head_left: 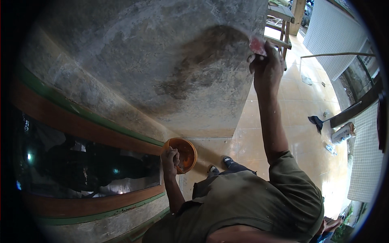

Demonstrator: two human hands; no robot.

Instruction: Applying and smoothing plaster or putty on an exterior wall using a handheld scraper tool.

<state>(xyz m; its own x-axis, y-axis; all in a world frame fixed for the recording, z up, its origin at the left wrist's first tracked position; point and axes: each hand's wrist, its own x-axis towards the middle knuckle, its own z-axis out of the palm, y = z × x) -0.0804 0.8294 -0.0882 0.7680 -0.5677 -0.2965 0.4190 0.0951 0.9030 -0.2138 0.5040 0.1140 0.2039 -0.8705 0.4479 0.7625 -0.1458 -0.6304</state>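
Right hand (268, 68) gripping a small pinkish-red piece (258, 45) at the edge of a mottled grey wall (133, 52).
The piece looks flat, streaked whitish and blurred, its kind unclear; a dark patch (202, 50) spreads beside it. The left hand (170, 158) closes on the rim of a round orange bucket (194, 156). Dark print marks a white package (343, 134) on the tiled floor (298, 111).

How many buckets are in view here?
1: the orange bucket, gripped at its rim by the person's left hand. Any hidden ones can't be counted.
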